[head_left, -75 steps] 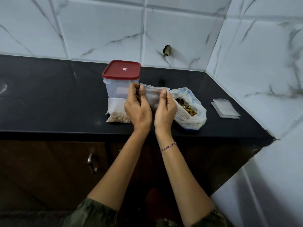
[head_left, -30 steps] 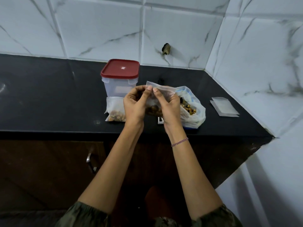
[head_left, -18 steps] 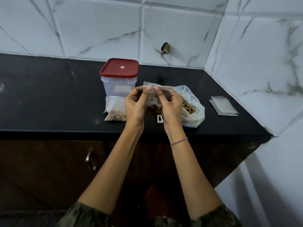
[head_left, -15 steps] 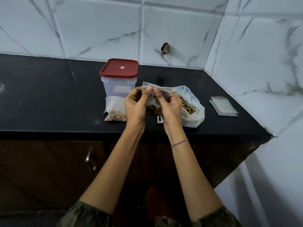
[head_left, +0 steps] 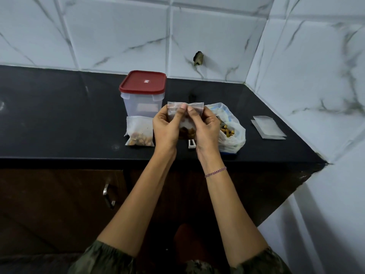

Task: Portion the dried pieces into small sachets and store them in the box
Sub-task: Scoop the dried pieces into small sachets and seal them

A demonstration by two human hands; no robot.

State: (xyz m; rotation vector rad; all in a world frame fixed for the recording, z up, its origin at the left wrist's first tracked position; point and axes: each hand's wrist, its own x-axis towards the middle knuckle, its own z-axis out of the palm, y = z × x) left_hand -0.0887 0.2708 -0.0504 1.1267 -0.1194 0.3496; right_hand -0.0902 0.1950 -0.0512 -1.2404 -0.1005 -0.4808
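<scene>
Whereas the thumbs sat apart on the mouth of the sachet (head_left: 194, 106) a moment ago, they now meet at the middle of its top edge. By that, the seal looks nearly pressed closed and this portion nearly ready for the box (head_left: 141, 103), whose red lid (head_left: 143, 82) is on. The left grip (head_left: 165, 128) and right grip (head_left: 206, 129), both clamped on the sachet, hold it upright above the desk (head_left: 59, 115), between the box and the open bag of dried pieces (head_left: 231, 133).
</scene>
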